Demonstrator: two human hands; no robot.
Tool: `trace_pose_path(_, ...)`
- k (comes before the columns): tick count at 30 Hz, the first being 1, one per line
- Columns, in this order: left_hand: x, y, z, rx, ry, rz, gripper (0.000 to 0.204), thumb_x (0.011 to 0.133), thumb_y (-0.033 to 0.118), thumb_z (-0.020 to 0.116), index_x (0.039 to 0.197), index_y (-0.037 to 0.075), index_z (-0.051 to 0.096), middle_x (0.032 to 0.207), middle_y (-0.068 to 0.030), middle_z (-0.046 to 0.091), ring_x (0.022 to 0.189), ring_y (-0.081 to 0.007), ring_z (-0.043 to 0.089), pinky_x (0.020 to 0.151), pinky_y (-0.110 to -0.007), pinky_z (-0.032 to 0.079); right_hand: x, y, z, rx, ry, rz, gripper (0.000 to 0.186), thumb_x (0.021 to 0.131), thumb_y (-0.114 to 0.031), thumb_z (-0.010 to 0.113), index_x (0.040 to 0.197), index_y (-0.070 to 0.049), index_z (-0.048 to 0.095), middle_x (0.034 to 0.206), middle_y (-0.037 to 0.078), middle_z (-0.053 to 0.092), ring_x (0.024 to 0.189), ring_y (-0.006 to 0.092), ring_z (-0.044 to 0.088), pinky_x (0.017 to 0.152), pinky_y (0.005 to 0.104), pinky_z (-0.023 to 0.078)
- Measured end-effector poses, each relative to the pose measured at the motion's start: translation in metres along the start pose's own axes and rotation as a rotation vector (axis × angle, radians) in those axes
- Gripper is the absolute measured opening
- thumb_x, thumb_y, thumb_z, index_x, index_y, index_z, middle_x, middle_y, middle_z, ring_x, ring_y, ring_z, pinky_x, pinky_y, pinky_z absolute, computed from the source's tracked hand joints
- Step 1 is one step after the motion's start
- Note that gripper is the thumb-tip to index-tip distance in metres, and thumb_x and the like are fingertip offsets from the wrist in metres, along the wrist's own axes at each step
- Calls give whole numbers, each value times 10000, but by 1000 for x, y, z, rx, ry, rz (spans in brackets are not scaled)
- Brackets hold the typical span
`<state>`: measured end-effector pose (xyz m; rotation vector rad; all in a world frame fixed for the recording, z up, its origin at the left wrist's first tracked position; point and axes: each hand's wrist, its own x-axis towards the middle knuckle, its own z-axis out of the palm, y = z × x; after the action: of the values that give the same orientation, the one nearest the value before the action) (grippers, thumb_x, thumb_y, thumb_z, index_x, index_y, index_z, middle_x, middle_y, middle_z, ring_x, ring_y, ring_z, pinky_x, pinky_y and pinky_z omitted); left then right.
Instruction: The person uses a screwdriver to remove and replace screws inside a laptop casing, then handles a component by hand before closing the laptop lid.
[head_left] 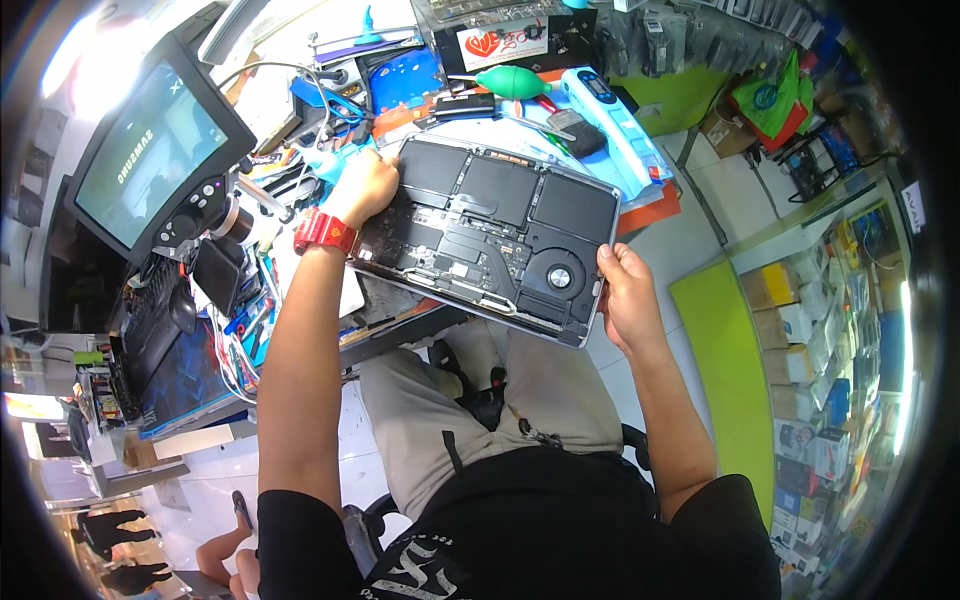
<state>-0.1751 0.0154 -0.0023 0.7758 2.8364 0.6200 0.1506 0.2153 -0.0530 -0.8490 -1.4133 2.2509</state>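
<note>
An opened laptop (478,247) is tilted in front of me, its bottom cover off. Black battery packs lie along its far side, and the circuit board and a round fan (558,277) show nearer to me. My left hand (368,188), with a red watch (325,232) on the wrist, is closed at the laptop's left edge; its fingertips are partly hidden. At the near right corner my right hand (628,296) grips the edge, thumb on top and fingers underneath. The laptop's left part is over the workbench, while its right part sticks out past the bench.
Behind the laptop lie a green air blower (513,82), a black brush (575,132) and a light blue device (612,125). A monitor (160,145) on a stand and a cluster of tools crowd the left. A glass display case (830,370) stands at the right.
</note>
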Motion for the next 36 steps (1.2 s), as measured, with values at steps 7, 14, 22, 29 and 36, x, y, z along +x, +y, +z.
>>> trace_pose_path(7, 2, -1, -16, -54, -196, -47, 489, 1132, 336, 501, 1146, -118, 682, 946, -180, 730, 893, -219, 672, 833, -411, 515, -19, -16, 2, 12, 6, -37, 241, 1151, -253, 545, 969, -95, 546, 819, -22, 578, 608, 40, 562, 520, 227, 492)
trace_pose_path(14, -78, 40, -54, -361, -234, -136, 476, 1136, 386, 513, 1258, -45, 672, 1002, -102, 714, 880, -176, 648, 758, -324, 511, -54, -33, -24, -67, -8, -75, 201, 1154, -251, 528, 1107, -66, 593, 876, -17, 637, 660, 28, 597, 544, 203, 486)
trace_pose_path(22, -222, 10, -39, -471, 151, 229, 336, 1154, 224, 484, 1048, -49, 649, 811, -124, 500, 765, -224, 562, 681, -358, 461, -101, -32, -51, 20, -164, -81, 216, 1168, -182, 483, 1266, -13, 577, 1162, 83, 705, 1012, 119, 694, 891, 276, 567)
trace_pose_path(29, -370, 19, -37, -1016, 313, -231, 360, 1173, 273, 504, 1160, -40, 682, 1065, -8, 668, 969, -94, 543, 914, -270, 440, -160, -16, -42, -26, -206, -70, 253, 1155, -167, 502, 1302, 26, 569, 1170, 99, 705, 1034, 124, 689, 934, 281, 555)
trace_pose_path(36, -446, 10, -43, -1136, 571, -309, 329, 1180, 240, 502, 1281, -33, 654, 1135, -27, 673, 1026, -77, 567, 947, -258, 455, -208, -4, -18, 32, -337, -96, 263, 1150, -153, 522, 1326, 33, 585, 1228, 98, 702, 1138, 122, 658, 1020, 302, 517)
